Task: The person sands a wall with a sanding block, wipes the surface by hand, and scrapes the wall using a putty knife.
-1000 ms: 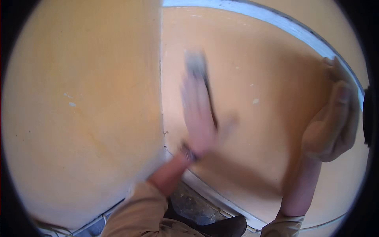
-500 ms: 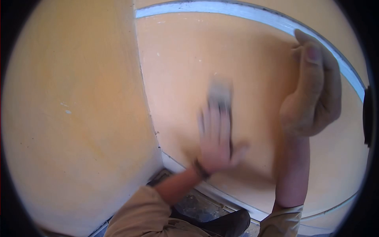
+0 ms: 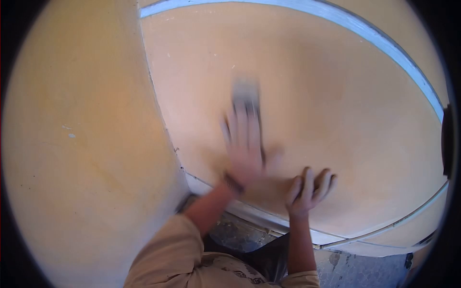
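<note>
My left hand [image 3: 245, 156] lies flat against the peach wall panel [image 3: 307, 110], fingers stretched upward and thumb out to the right, blurred by motion. Beneath its fingers is a grey rectangular piece of sandpaper [image 3: 246, 89], pressed on the wall and sticking out beyond the fingertips. Part of the sheet is hidden under the hand. Lower and to the right, my right hand [image 3: 307, 192] is raised in front of the wall with its fingers apart and slightly bent, holding nothing.
A yellowish wall [image 3: 81, 144] meets the panel at a corner on the left. A pale blue band [image 3: 355, 21] curves across the top. Below runs a light ledge [image 3: 259, 216], with grey stone flooring [image 3: 365, 273] at the lower right. Small pale chips mark both walls.
My right hand has dropped from high at the right, near the camera, to low beside the left hand. The left hand and sandpaper appear farther up and left as the view shifted.
</note>
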A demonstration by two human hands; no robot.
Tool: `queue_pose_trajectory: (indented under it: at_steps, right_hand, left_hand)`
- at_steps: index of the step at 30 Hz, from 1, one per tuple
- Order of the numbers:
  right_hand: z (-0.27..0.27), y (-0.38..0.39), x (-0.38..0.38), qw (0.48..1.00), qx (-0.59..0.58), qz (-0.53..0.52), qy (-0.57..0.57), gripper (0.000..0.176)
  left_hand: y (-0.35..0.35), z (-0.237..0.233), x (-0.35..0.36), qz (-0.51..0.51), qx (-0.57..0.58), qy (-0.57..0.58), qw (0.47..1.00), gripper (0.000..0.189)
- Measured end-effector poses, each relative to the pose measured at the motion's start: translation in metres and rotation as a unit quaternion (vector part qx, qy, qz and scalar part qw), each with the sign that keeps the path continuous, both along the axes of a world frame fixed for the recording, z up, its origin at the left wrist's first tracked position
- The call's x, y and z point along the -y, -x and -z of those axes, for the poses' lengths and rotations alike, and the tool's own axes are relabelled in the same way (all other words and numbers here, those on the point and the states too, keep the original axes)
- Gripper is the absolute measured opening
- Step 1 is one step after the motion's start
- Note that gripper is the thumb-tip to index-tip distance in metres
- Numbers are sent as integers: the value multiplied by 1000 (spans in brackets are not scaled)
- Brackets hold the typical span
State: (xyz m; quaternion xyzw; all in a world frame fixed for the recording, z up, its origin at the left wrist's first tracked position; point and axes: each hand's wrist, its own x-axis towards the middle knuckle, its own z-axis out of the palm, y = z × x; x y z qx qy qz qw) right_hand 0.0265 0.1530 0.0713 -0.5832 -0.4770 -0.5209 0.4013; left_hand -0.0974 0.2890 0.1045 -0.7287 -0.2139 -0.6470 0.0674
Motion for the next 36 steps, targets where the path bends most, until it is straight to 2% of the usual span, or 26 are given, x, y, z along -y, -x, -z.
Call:
queue_pose_trajectory:
  at_steps: [1,2,4,5,6,7,9,10,11,12,14,17,18,20,21,22,24,27,28,29,32,35,36]
  right_hand:
    - [22,0,-2,1000,-15,7,3,32]
    - [40,1,0,1000,-9,10,16,33]
    - [57,-9,1,999,16,15,39,36]
    - [58,-15,-3,999,27,22,35,37]
    - [62,-16,-4,999,31,27,34,38]
    - [66,-14,-3,998,33,34,32,39]
    - [63,-11,-7,998,26,55,16,36]
    - [64,-9,-5,998,21,65,14,35]
    - [66,-6,-4,998,8,52,19,35]
    - [65,-6,-2,999,-5,40,26,35]
    - [67,-11,-5,999,6,38,13,36]
    - [61,-8,-5,999,26,40,18,38]
    - [61,-8,-5,999,25,42,13,39]
    - [61,-10,-6,998,33,50,18,39]
    - [63,-9,-5,998,33,56,20,39]
    - [65,-10,-5,998,25,49,25,39]
    - [65,-13,-8,998,27,48,13,39]
    - [69,-8,-6,999,9,50,12,37]
    - [69,-8,-7,999,4,54,7,36]
    - [67,-9,-8,998,1,58,0,35]
    - [67,-9,-8,999,1,42,-6,36]
    - [66,-9,-6,999,13,46,6,37]
    - [69,-11,-6,998,25,51,8,37]
  left_hand:
    - [-9,74,19,36,-35,28,998,87]
    - [-9,127,33,55,-66,46,995,87]
    - [4,139,42,49,-123,97,986,87]
    - [9,124,45,43,-150,120,980,87]
    - [3,101,21,31,-86,28,995,88]
    - [3,42,5,36,-50,35,997,91]
    - [12,-99,-18,-1,38,-70,997,91]
    - [11,-143,-35,-13,67,-107,992,91]
    - [10,-161,-43,-25,92,-139,986,91]
    - [10,-141,-35,-25,62,-106,992,91]
    - [6,-61,-11,-18,14,-59,998,91]
    - [0,151,25,15,-71,36,997,90]
    - [1,151,26,5,-82,27,996,91]
    - [7,127,17,-14,-104,12,994,92]
    - [6,75,6,-15,-70,3,997,92]
    - [6,0,2,-8,-30,-11,999,90]
    - [1,-120,-19,-46,37,-137,989,85]
    - [-16,-141,-22,-67,88,-153,982,87]
    - [-16,-106,-8,-39,63,-124,990,81]
    - [-15,-47,2,-25,10,-83,996,78]
    - [-16,160,30,17,-82,-6,996,67]
    - [-17,142,23,25,-68,-47,996,61]
    - [-18,73,22,21,-77,-61,995,60]
